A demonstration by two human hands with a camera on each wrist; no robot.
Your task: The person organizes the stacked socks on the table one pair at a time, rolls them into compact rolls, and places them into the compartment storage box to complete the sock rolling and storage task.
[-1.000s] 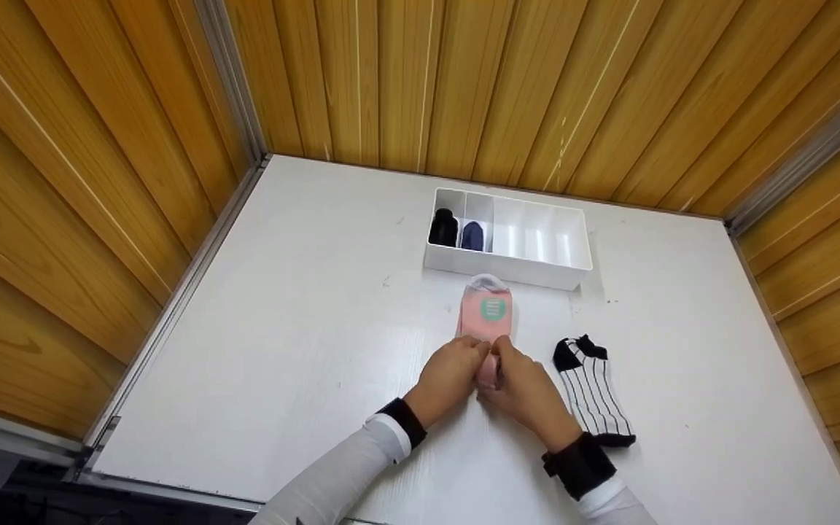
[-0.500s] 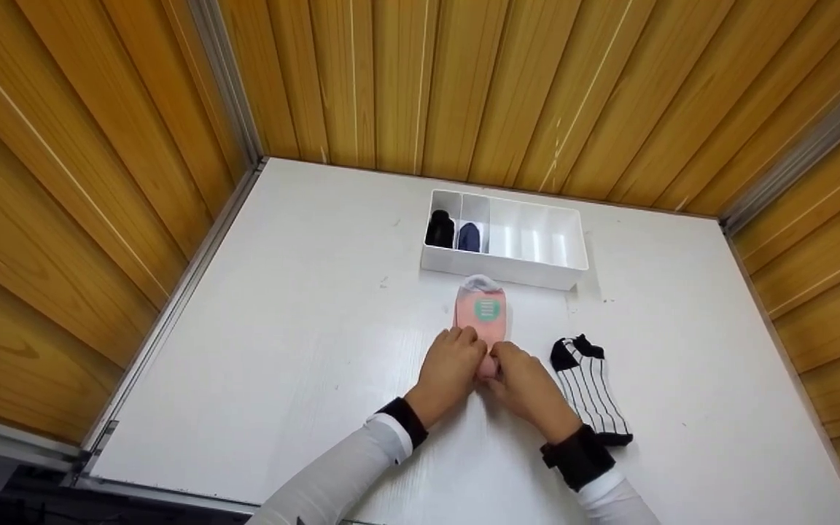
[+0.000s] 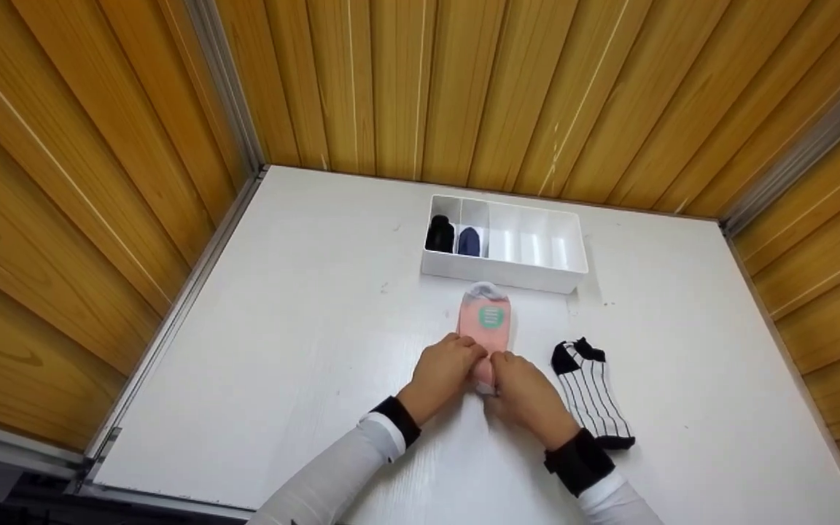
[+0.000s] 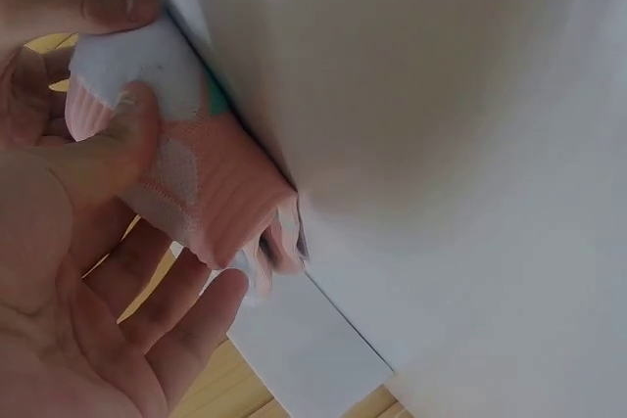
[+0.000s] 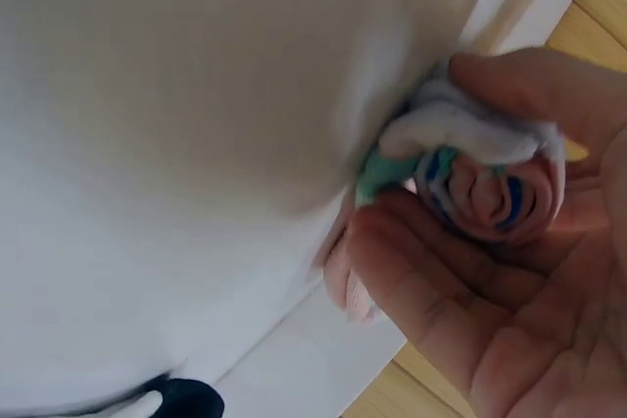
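Observation:
Between both hands lies a pair of pink socks (image 3: 477, 322) with a pale grey far end and a green round patch. Its near end is rolled; the right wrist view shows the roll's spiral end (image 5: 480, 193), with pink, white and blue layers. My left hand (image 3: 443, 372) holds the left side of the roll, thumb on it and other fingers beyond it. On the right side, my right hand (image 3: 529, 397) grips the roll between thumb and fingers. In the left wrist view the pink ribbed flat part (image 4: 240, 178) runs along the white table.
Behind the socks stands a white divided box (image 3: 504, 273) holding a black rolled item (image 3: 440, 235) and a navy one (image 3: 469, 242) in its left compartments. A white-and-black striped sock pair (image 3: 595, 397) lies right of my right hand. Wooden walls (image 3: 391, 87) border the white table (image 3: 303, 328).
The fingers of both hands have shifted on the socks' near end, and the small pink roll there has turned, now showing a pale edge. The box and striped socks stay put.

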